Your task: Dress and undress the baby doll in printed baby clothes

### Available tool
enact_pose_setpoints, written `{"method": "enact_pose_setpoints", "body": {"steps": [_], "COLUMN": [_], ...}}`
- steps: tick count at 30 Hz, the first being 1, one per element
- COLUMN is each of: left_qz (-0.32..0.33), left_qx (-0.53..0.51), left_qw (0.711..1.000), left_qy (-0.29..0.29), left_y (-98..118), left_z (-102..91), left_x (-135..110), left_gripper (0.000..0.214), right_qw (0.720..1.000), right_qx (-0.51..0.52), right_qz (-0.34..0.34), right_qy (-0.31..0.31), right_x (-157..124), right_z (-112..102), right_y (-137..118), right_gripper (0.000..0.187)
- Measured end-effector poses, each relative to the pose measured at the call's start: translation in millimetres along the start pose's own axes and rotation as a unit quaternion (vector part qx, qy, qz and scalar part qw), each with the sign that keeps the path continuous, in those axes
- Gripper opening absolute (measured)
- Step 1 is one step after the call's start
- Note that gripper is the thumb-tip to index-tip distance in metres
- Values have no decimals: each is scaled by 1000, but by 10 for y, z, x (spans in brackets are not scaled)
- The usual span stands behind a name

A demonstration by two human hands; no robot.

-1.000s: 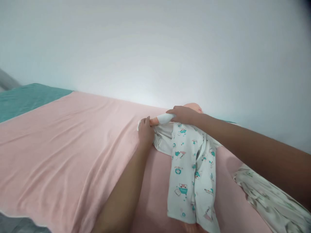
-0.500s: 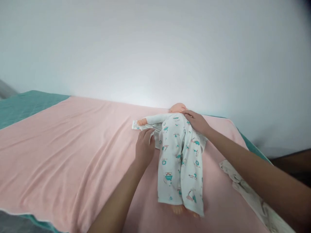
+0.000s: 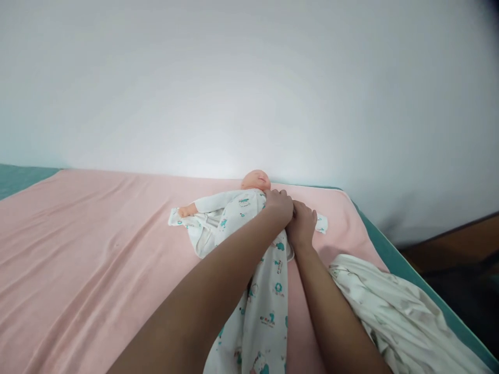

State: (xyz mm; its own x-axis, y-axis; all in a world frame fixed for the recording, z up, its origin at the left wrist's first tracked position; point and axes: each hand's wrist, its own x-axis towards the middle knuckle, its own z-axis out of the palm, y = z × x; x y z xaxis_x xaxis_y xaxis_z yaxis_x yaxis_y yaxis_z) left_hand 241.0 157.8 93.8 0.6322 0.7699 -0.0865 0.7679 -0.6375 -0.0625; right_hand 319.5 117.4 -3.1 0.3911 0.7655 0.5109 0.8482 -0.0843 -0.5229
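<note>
A baby doll lies on its back on a pink blanket, head toward the wall. It wears a white sleepsuit printed with teal figures. My left hand and my right hand meet at the doll's chest just below the neck, fingers curled onto the sleepsuit fabric. My left forearm crosses over the doll's body and hides much of it. The doll's bare hand sticks out of a sleeve at the left.
A crumpled white printed cloth lies on the blanket to the right of my right arm. Teal bedding shows beyond the pink blanket's right edge. A plain white wall rises behind the bed. Wooden floor is at the far right.
My left hand left the sleeve area and crossed over the doll to its chest. My right hand shifted slightly to meet it. The view swung left to right, so the doll sits more central.
</note>
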Motion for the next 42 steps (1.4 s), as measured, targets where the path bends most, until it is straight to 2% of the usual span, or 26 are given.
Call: {"method": "enact_pose_setpoints", "body": {"steps": [3, 8, 10, 14, 18, 22, 27, 30, 34, 38, 39, 40, 42], "left_qz": [-15, -6, 4, 28, 44, 46, 26, 33, 43, 44, 43, 41, 28], "left_qx": [12, 44, 56, 58, 62, 72, 78, 61, 33, 10, 6, 1, -19], "left_qw": [1000, 999, 998, 996, 996, 996, 997, 997, 998, 998, 998, 997, 994], "left_qy": [-9, -28, -40, -54, -51, -34, 9, 29, 37, 47, 54, 66, 107], "left_y": [10, -143, -137, -30, -93, -362, -592, -594, -547, -522, -527, -542, -616], "left_z": [-37, -156, -131, 35, 74, -130, -354, -307, -103, 9, 6, -5, -30], "left_x": [28, -14, -3, 69, 95, -13, -235, -304, -289, -287, -316, -363, -511], "left_gripper": [40, 45, 44, 34, 34, 37, 33, 32, 37, 37, 36, 34, 28], "right_qw": [999, 994, 994, 994, 984, 938, 895, 842, 783, 698, 696, 712, 771], "right_qx": [18, 53, 61, 69, 132, 269, 368, 460, 542, 639, 640, 620, 546], "right_qz": [26, 77, 79, 82, 107, 198, 236, 265, 291, 316, 318, 316, 285], "right_qy": [22, 59, 46, 28, 55, 97, 89, 94, 89, 66, 73, 93, 160], "right_x": [37, 58, 63, 68, 63, 51, 49, 75, 133, 183, 191, 197, 193], "right_z": [-44, -73, -71, -62, -29, 31, 89, 95, 35, -51, -72, -94, -140], "right_y": [47, 95, 87, 89, 163, 248, 306, 352, 395, 384, 379, 372, 331], "right_gripper": [36, 43, 43, 42, 40, 38, 31, 33, 37, 33, 31, 29, 23]}}
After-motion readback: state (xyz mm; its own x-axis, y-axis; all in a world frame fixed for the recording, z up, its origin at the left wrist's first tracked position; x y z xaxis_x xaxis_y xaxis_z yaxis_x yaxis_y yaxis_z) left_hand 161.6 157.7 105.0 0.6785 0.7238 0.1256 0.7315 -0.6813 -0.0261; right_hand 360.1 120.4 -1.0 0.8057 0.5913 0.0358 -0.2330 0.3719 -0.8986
